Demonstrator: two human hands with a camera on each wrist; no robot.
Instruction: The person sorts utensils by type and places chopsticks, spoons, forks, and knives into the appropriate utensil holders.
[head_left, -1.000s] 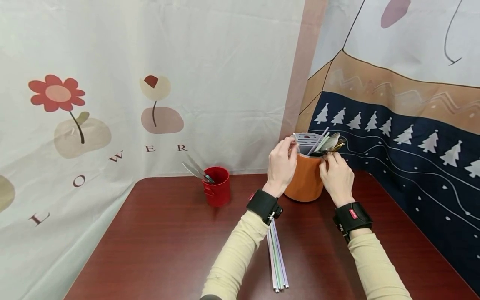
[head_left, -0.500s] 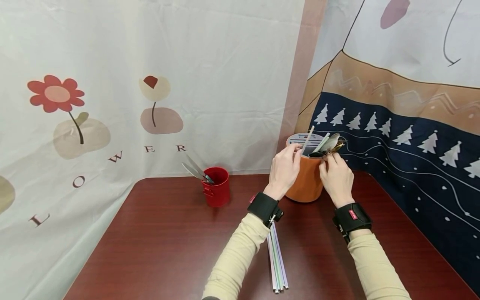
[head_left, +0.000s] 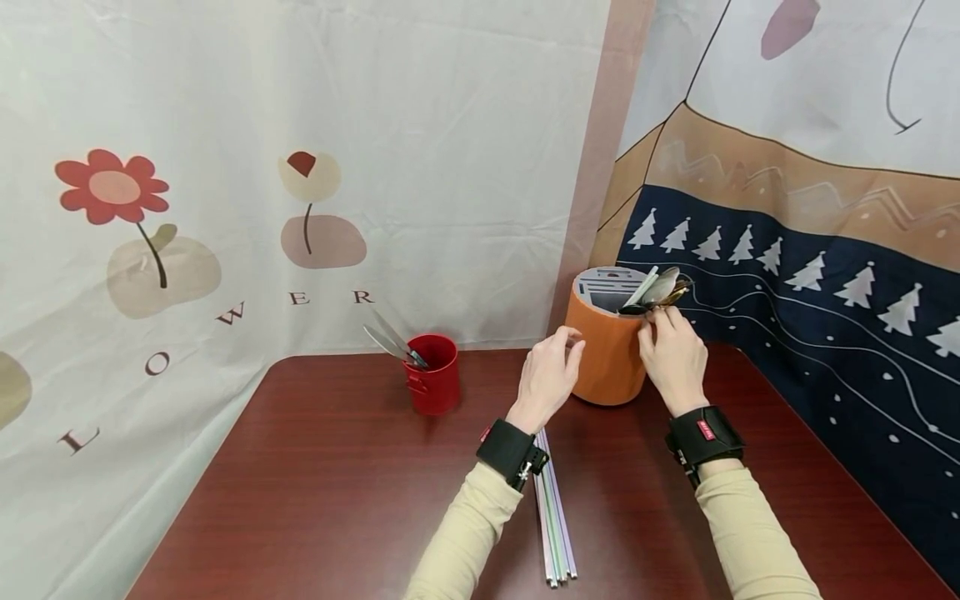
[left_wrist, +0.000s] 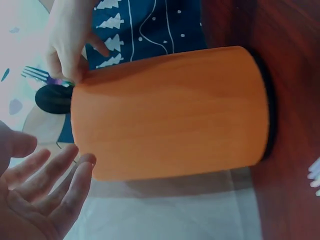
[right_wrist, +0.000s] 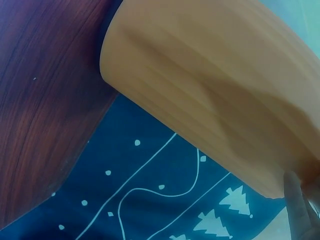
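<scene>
Two hands flank the orange holder (head_left: 609, 350): your right hand (head_left: 672, 354) pinches cutlery (head_left: 660, 292) at its three o'clock rim, steadying it; your left hand (head_left: 546, 377) hovers empty, fingers relaxed, at nine o'clock.

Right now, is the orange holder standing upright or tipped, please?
Upright: the orange holder stands on its base on the table, utensils poking from its top.

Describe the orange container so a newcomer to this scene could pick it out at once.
On the dark red-brown table, look to the far right corner by the navy tree-print cloth. The orange holder stands there, cutlery poking from its slotted top. It is taller and wider than the small red cup to its left.
</scene>
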